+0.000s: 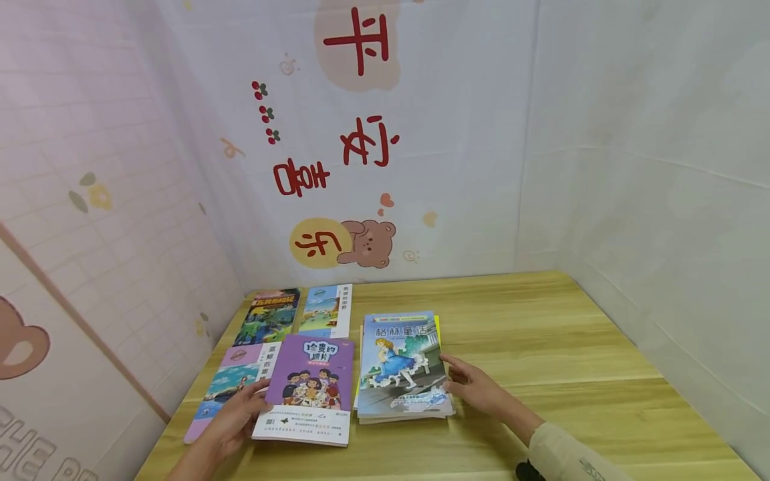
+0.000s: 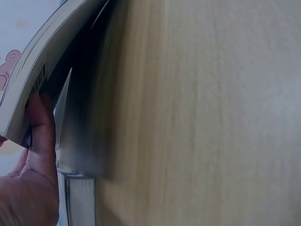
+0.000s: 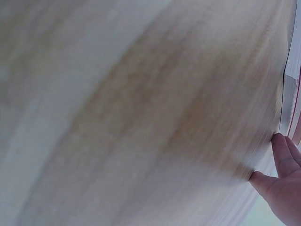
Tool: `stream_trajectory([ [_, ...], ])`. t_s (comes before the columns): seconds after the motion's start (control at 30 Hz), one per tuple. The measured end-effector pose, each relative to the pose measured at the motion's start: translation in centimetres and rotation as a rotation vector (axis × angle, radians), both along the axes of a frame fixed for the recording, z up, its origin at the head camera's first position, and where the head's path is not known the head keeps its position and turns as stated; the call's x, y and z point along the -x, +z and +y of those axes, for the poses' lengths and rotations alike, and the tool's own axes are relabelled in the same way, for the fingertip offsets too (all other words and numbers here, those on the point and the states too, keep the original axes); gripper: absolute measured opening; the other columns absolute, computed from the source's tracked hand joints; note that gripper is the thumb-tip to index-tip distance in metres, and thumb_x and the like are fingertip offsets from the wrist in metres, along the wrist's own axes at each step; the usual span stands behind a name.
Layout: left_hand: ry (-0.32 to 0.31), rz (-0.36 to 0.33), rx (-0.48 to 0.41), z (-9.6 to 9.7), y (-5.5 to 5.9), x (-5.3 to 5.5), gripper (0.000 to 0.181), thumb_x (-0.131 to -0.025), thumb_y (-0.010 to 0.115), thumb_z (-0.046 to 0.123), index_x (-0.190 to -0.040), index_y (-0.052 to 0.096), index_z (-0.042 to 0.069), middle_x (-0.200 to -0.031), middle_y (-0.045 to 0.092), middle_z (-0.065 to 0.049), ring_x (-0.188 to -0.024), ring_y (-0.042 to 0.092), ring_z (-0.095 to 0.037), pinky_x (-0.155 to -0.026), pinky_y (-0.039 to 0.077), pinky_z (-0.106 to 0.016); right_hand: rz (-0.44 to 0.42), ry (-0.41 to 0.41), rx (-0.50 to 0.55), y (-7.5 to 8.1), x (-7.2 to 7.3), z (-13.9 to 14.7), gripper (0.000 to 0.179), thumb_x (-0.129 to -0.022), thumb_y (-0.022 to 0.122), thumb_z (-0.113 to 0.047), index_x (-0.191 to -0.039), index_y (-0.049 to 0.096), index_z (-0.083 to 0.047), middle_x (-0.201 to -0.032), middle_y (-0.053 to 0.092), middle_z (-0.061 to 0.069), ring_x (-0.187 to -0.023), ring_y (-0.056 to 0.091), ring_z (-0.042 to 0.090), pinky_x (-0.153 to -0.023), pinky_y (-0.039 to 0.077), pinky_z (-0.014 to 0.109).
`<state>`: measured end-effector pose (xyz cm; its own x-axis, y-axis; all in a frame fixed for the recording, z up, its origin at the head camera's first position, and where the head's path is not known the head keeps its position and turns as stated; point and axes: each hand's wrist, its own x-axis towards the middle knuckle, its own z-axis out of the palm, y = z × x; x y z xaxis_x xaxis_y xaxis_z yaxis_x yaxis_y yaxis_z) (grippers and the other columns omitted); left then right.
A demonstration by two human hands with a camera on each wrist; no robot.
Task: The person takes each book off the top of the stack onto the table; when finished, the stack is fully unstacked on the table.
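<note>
Head view: the 2 hands are apart. The left hand (image 1: 233, 415) pinches the purple book (image 1: 311, 387), partly over the whale book (image 1: 224, 389); the right hand (image 1: 478, 389) just touches the Grimm book (image 1: 397, 367) stack. Placing seems underway, calling for gentle lowering.

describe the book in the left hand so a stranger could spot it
On the wood-grain table, look just left of the book stack. The left hand grips the purple book; unlike its neighbours, it shows a group of cartoon children above a white band.
</note>
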<state>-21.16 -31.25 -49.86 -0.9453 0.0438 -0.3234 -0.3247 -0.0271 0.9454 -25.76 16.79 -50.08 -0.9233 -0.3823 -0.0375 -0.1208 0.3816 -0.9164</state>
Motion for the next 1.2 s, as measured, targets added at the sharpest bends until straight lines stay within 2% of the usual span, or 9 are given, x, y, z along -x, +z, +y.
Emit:
stream_trajectory([
  [0.13, -0.004, 0.009, 0.015, 0.6, -0.1, 0.2, 0.077, -0.09, 0.057, -0.004, -0.153, 0.014, -0.006, -0.134, 0.056, -0.018, -0.095, 0.069, -0.025, -0.075, 0.058, -0.039, 0.001, -0.007, -0.001, -0.1, 0.1, 0.0, 0.06, -0.098, 0.064, -0.017, -0.152, 0.039, -0.005, -0.144, 0.044, 0.031, -0.131, 0.042, 0.05, -0.104, 0.038, 0.061],
  [0.3, 0.033, 0.015, 0.076, 1.4, -0.3, 0.6, 0.071, -0.088, 0.056, -0.007, -0.15, 0.022, -0.009, -0.133, 0.056, -0.024, -0.093, 0.069, -0.027, -0.07, 0.058, -0.039, -0.009, -0.017, -0.009, -0.1, 0.0, 0.0, 0.06, -0.098, 0.064, -0.017, -0.152, 0.04, -0.007, -0.144, 0.044, 0.03, -0.132, 0.042, 0.049, -0.104, 0.038, 0.061],
  [0.4, 0.056, 0.04, 0.217, 1.8, 0.0, 1.0, 0.065, -0.087, 0.059, -0.005, -0.146, 0.032, -0.01, -0.133, 0.053, -0.028, -0.098, 0.066, -0.03, -0.073, 0.056, -0.04, -0.011, -0.016, -0.008, 0.0, 0.0, -0.1, 0.06, -0.098, 0.064, -0.017, -0.152, 0.04, -0.008, -0.145, 0.044, 0.03, -0.132, 0.042, 0.049, -0.104, 0.038, 0.06],
  [0.5, 0.057, 0.091, 0.372, 2.1, 0.9, 1.3, 0.061, -0.089, 0.063, -0.001, -0.144, 0.037, -0.01, -0.137, 0.047, -0.032, -0.115, 0.056, -0.04, -0.09, 0.052, -0.046, -0.01, -0.018, -0.007, 0.0, 0.0, -0.1, 0.06, -0.098, 0.064, -0.017, -0.152, 0.04, -0.008, -0.145, 0.044, 0.029, -0.132, 0.042, 0.049, -0.104, 0.038, 0.06],
  [0.57, 0.038, 0.129, 0.438, 2.2, 1.6, 1.5, 0.061, -0.092, 0.063, 0.003, -0.145, 0.037, -0.008, -0.141, 0.043, -0.033, -0.126, 0.046, -0.045, -0.099, 0.046, -0.051, -0.01, -0.024, -0.009, 0.0, 0.0, -0.1, 0.06, -0.097, 0.064, -0.016, -0.151, 0.041, -0.008, -0.145, 0.044, 0.029, -0.132, 0.042, 0.049, -0.104, 0.038, 0.06],
  [0.63, 0.028, 0.152, 0.443, 2.3, 2.3, 1.6, 0.061, -0.094, 0.063, 0.006, -0.147, 0.035, -0.006, -0.144, 0.04, -0.032, -0.133, 0.04, -0.047, -0.104, 0.042, -0.053, -0.011, -0.033, -0.016, 0.0, 0.0, -0.1, 0.059, -0.097, 0.065, -0.016, -0.151, 0.042, -0.009, -0.145, 0.044, 0.029, -0.131, 0.043, 0.048, -0.104, 0.038, 0.06],
  [0.8, 0.009, 0.191, 0.387, 3.1, 3.2, 2.0, 0.061, -0.095, 0.063, 0.008, -0.148, 0.036, -0.003, -0.142, 0.043, -0.029, -0.126, 0.049, -0.042, -0.099, 0.048, -0.049, -0.018, -0.049, -0.025, 0.1, -0.1, -0.1, 0.06, -0.096, 0.066, -0.016, -0.151, 0.042, -0.009, -0.144, 0.045, 0.029, -0.131, 0.043, 0.048, -0.104, 0.037, 0.061],
  [0.97, -0.007, 0.198, 0.344, 4.6, 3.1, 2.2, 0.06, -0.095, 0.062, 0.005, -0.148, 0.036, -0.003, -0.141, 0.045, -0.029, -0.121, 0.053, -0.039, -0.097, 0.049, -0.05, -0.014, -0.058, -0.029, 0.0, -0.1, -0.2, 0.06, -0.096, 0.066, -0.016, -0.151, 0.043, -0.009, -0.144, 0.046, 0.029, -0.13, 0.045, 0.047, -0.104, 0.038, 0.06],
  [1.2, -0.021, 0.204, 0.367, 7.8, 2.9, 3.2, 0.059, -0.094, 0.066, 0.01, -0.146, 0.041, -0.002, -0.137, 0.051, -0.025, -0.116, 0.057, -0.037, -0.095, 0.049, -0.051, -0.023, -0.108, -0.034, 0.0, -0.1, -0.4, 0.06, -0.095, 0.067, -0.011, -0.15, 0.044, -0.011, -0.142, 0.046, 0.031, -0.128, 0.048, 0.046, -0.103, 0.039, 0.06],
])
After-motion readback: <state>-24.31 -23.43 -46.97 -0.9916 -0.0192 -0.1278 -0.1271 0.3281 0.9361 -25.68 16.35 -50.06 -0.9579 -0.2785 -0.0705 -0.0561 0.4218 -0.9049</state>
